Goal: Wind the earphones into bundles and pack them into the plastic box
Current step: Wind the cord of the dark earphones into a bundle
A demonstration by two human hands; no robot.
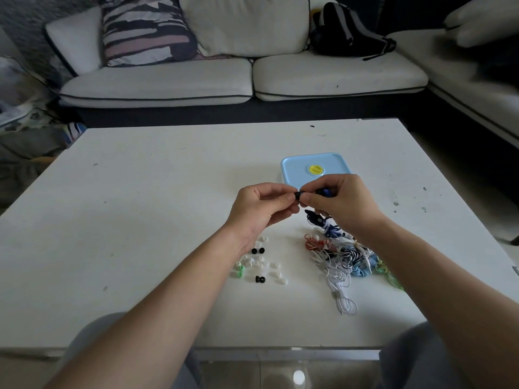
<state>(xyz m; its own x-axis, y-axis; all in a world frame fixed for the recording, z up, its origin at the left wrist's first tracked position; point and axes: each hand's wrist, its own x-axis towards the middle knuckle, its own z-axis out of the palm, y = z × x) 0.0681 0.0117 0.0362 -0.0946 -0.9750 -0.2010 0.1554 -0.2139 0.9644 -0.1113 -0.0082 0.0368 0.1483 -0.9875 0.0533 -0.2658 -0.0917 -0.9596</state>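
My left hand (262, 206) and my right hand (341, 202) meet above the white table (140, 206). Between their fingertips sits a small black ear tip (298, 195). My right hand holds a dark blue earphone (325, 192), and its blue-and-white cord (327, 227) hangs down to a tangled pile of earphones (345, 256) in red, white, striped, light blue and green. Just behind my hands stands the light blue plastic box (297, 167), lid on, with a yellow sticker (316, 169) on top.
Several loose ear tips (259, 262), white, black and green, lie scattered under my left forearm. A white cord (344, 293) trails from the pile toward the table's near edge. A white sofa (241, 77) with cushions and a black bag (348, 32) stands beyond the table.
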